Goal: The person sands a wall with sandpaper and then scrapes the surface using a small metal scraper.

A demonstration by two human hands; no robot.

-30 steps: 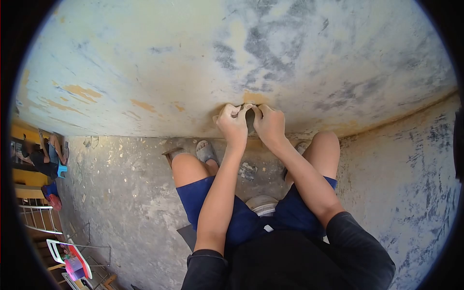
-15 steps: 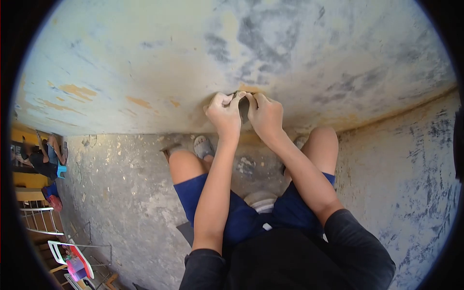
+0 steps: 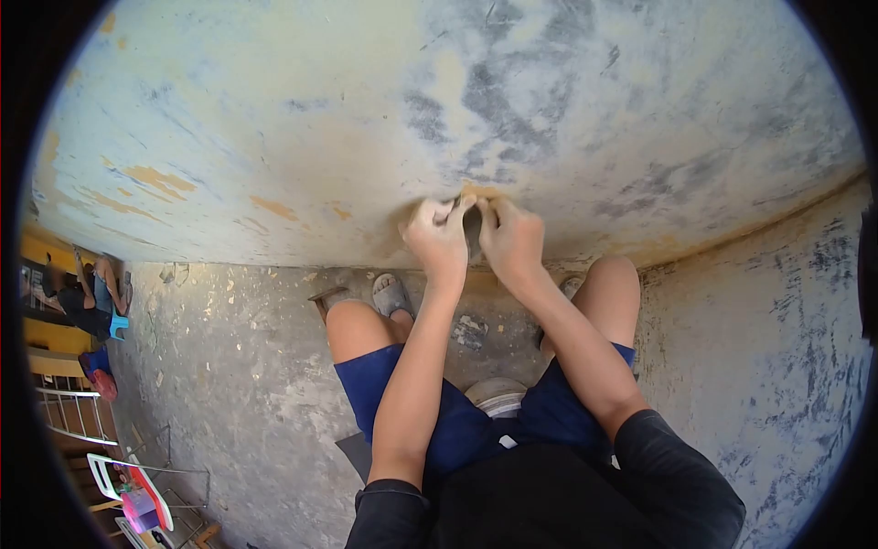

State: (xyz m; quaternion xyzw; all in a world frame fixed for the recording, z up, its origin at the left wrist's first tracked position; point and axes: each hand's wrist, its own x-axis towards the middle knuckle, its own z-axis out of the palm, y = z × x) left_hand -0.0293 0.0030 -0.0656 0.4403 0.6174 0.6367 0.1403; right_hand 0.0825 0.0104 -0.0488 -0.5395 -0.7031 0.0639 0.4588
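Both hands are raised side by side against the lower part of a pale, patchy wall [image 3: 302, 119]. My left hand [image 3: 439, 240] is closed, thumb and fingers pinched at the near side of a dark, thin sheet of sandpaper [image 3: 473, 227]. My right hand [image 3: 512, 240] pinches the same sheet from the other side, its thumb close to the left one. Most of the sheet is hidden behind the fingers. Just above the fingertips, an orange-brown bare patch [image 3: 482, 190] shows on the wall.
I sit low on a round, pale seat [image 3: 498, 398], knees apart, on a rough concrete floor [image 3: 247, 366]. A dark flat sheet [image 3: 351, 452] lies by my left thigh. Another wall [image 3: 759, 366] stands at right. Far left are a seated person [image 3: 87, 302] and white-framed chairs [image 3: 105, 476].
The whole view has shifted slightly, so wall and hands appear lower and a little to the right. Both hands keep their pinch at nearly the same spot on the wall.
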